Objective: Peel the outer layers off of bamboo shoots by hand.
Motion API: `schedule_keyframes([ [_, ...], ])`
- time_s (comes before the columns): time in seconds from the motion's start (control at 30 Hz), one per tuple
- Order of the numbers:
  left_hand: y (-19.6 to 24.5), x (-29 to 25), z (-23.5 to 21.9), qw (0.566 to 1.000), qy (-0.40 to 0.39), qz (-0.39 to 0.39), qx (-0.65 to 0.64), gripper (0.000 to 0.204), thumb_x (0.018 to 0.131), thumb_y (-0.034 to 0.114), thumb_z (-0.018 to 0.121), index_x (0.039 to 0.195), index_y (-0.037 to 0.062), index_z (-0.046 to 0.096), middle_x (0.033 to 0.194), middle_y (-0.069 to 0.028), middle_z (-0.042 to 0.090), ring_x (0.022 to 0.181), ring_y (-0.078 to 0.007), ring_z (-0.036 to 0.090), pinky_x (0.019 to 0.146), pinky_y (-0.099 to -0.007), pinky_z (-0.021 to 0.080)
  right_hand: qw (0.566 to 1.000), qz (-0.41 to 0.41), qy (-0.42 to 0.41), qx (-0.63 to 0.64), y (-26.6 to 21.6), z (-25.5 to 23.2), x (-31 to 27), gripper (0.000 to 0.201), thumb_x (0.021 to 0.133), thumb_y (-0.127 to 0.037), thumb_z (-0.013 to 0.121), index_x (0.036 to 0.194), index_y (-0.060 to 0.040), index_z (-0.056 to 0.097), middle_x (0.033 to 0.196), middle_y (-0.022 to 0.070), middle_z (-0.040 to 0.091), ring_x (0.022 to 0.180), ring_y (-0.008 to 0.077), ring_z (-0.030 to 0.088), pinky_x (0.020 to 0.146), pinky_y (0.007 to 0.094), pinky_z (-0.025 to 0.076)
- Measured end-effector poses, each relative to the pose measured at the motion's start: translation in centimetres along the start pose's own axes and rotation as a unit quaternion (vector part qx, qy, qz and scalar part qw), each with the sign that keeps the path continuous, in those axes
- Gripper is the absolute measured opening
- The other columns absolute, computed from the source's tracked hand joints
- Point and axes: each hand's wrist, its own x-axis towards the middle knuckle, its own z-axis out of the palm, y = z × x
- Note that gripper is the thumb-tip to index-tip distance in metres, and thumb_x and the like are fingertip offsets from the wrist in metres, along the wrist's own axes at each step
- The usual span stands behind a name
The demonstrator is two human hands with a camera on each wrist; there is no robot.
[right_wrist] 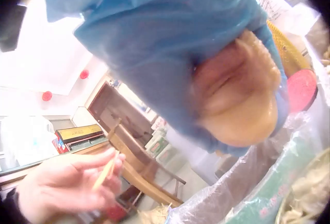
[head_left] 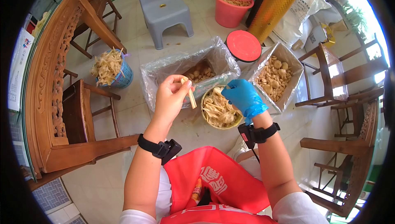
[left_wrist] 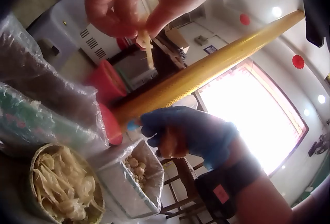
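My bare left hand (head_left: 170,94) pinches a thin pale-yellow strip (head_left: 192,99) between thumb and fingertips, over the near edge of a plastic-lined box (head_left: 158,76). A blue glove covers my right hand (head_left: 245,98), whose fingers curl round a pale, glossy, rounded piece (right_wrist: 240,103); its kind cannot be told. That hand is over the right rim of a round basket (head_left: 204,115) filled with limp, pale peelings (head_left: 222,107). Small tan chunks (head_left: 200,75) lie at the bottom of the lined box.
A second lined box (head_left: 267,57) at right holds pale lumps and pieces. A blue basket (head_left: 123,78) of peelings stands at left. Beyond are a grey plastic chair (head_left: 162,12), a red lid (head_left: 243,46) and a pink bucket (head_left: 226,16). Wooden furniture flanks both sides.
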Motion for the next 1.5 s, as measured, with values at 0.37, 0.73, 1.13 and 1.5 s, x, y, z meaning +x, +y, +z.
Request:
schedule_keyframes([
  [0.37,0.2,-0.1,-0.2,0.998,0.005,0.037,-0.047,0.018,0.087,0.013,0.063,0.098,0.0003,0.061,0.092,-0.0059,0.062,0.083,-0.0112,0.06,0.077,-0.0246,0.051,0.957,-0.109,-0.039,0.265,-4.2,1.0,-1.6,0.04,0.08,-0.024,0.068,0.11,0.0011,0.061,0.087,0.0124,0.064,0.067,0.014,0.053,0.066,0.0314,0.048],
  [0.73,-0.5,0.3,-0.1,0.999,-0.016,0.045,0.017,0.021,0.086,0.013,0.064,0.1,-0.003,0.061,0.081,-0.0052,0.064,0.071,-0.0099,0.061,0.065,-0.0231,0.051,0.965,-0.084,-0.053,0.244,-4.7,0.5,-2.1,0.019,0.081,-0.018,0.061,0.081,0.0006,0.061,0.066,0.0046,0.058,0.06,0.0096,0.05,0.055,0.0271,0.043],
  [1.13,-1.5,0.2,0.0,0.981,-0.038,0.088,0.168,0.017,0.09,0.011,0.058,0.099,-0.0022,0.063,0.081,-0.0048,0.064,0.069,-0.0092,0.057,0.064,-0.0231,0.047,0.882,-0.098,0.06,0.456,-3.5,-1.3,-1.2,0.017,0.081,-0.014,0.056,0.078,0.0008,0.062,0.071,0.0078,0.061,0.063,0.0139,0.056,0.061,0.0261,0.045],
  [1.5,0.3,-0.4,0.0,0.994,-0.098,0.004,-0.039,0.025,0.09,0.009,0.055,0.112,-0.0004,0.049,0.1,-0.0138,0.064,0.086,-0.0118,0.058,0.079,-0.025,0.047,0.909,-0.097,0.042,0.403,-2.1,-2.3,-0.7,0.018,0.081,-0.016,0.056,0.081,0.0009,0.063,0.069,0.0063,0.058,0.061,0.0134,0.053,0.06,0.0251,0.044],
])
